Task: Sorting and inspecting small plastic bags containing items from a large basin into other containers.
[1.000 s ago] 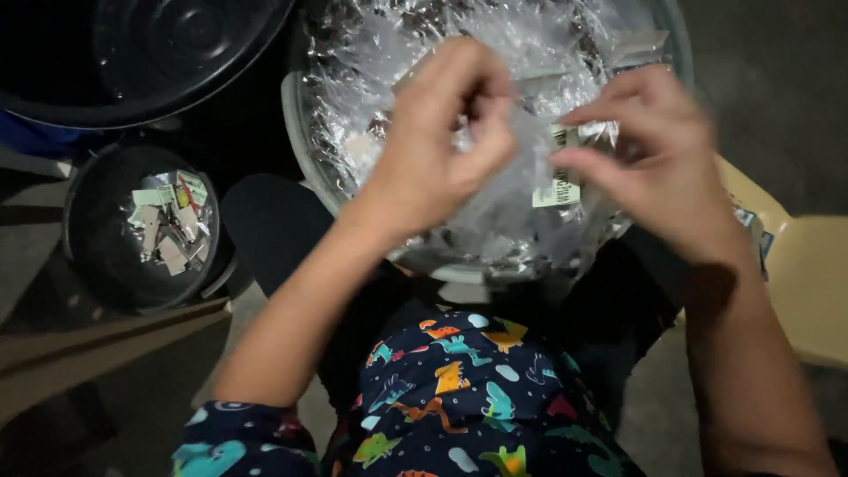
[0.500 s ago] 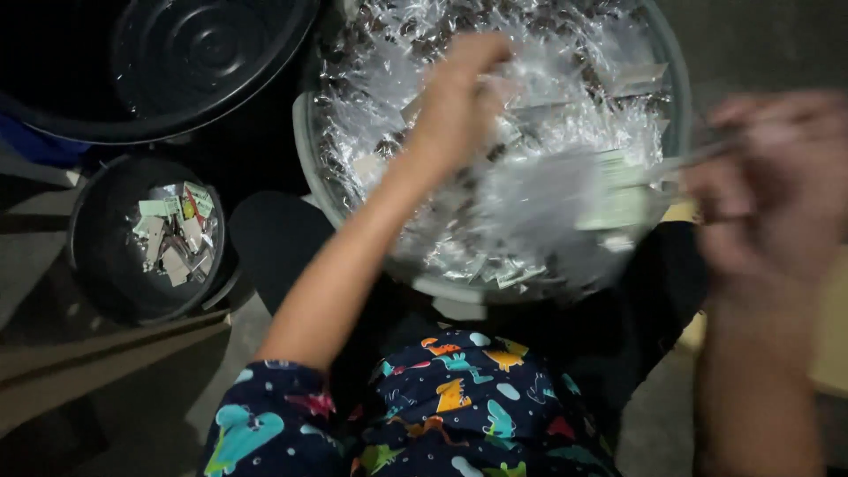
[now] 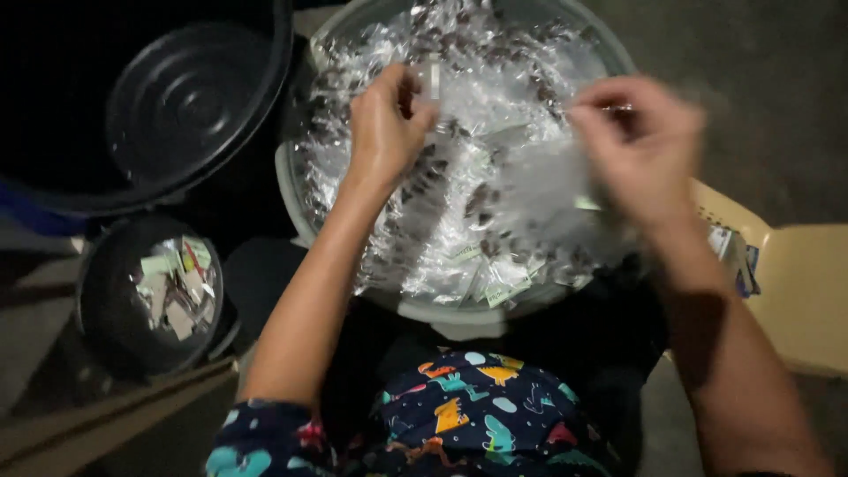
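The left hand (image 3: 384,124) reaches into a big round basin (image 3: 296,190) that is full of small clear plastic packets (image 3: 459,238). Its fingers are curled and pinch a bit of the clear plastic near the top middle of the pile. The right hand (image 3: 640,146) is over the right side of the basin. It is blurry, but its fingers are bent in and seem to pinch a clear packet (image 3: 548,181) that hangs down from it. Small bits with green and white paper labels (image 3: 503,287) lie at the near edge of the pile. To the left sits a big black tub (image 3: 177,97). Below it is a small black bowl (image 3: 115,309) with paper scraps (image 3: 177,283) inside. A tan chair (image 3: 804,291) is on the right.
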